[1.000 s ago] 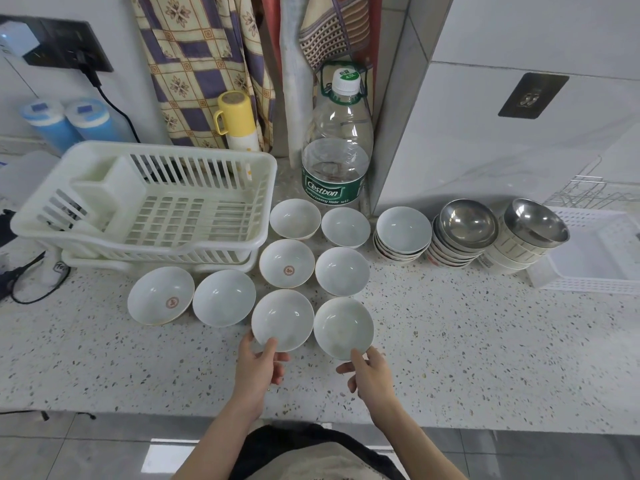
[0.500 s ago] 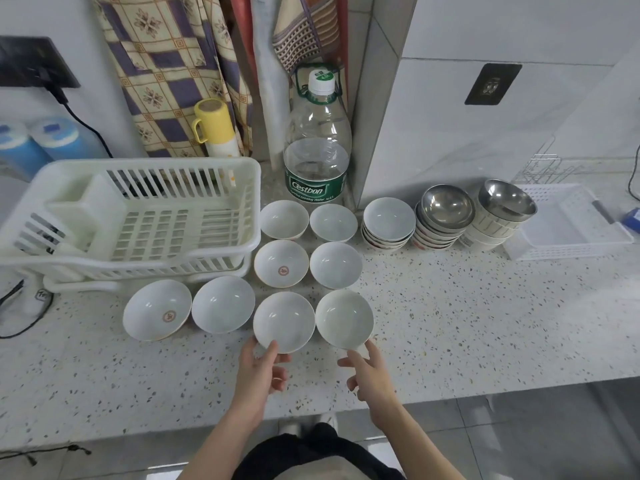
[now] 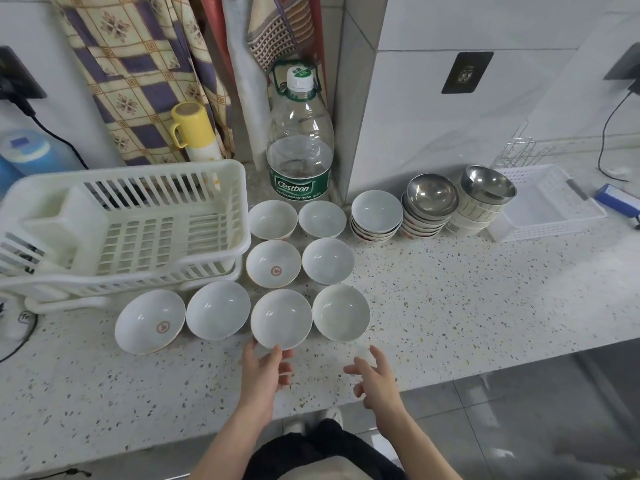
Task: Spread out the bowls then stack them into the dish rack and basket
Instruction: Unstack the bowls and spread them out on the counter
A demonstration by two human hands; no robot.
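Several white bowls lie spread on the speckled counter (image 3: 450,306) in front of the white dish rack (image 3: 121,282). My left hand (image 3: 265,372) pinches the near rim of a front-row white bowl (image 3: 281,318) with thumb and forefinger. Just right of it sits another white bowl (image 3: 341,313); my right hand (image 3: 375,379) hovers a little short of that bowl with fingers spread, touching nothing. A stack of white bowls (image 3: 376,216) and two stacks topped by steel bowls (image 3: 431,199) (image 3: 486,188) stand at the back right. The white basket (image 3: 540,230) is beside them.
A large water bottle (image 3: 299,161) and a yellow flask (image 3: 194,133) stand against the wall behind the bowls. Cables lie at the far left and far right. The counter's front edge runs just below my hands.
My right hand has let go of the front right bowl and drawn back toward me. The left hand stays at its bowl's rim. The view has shifted to the right.
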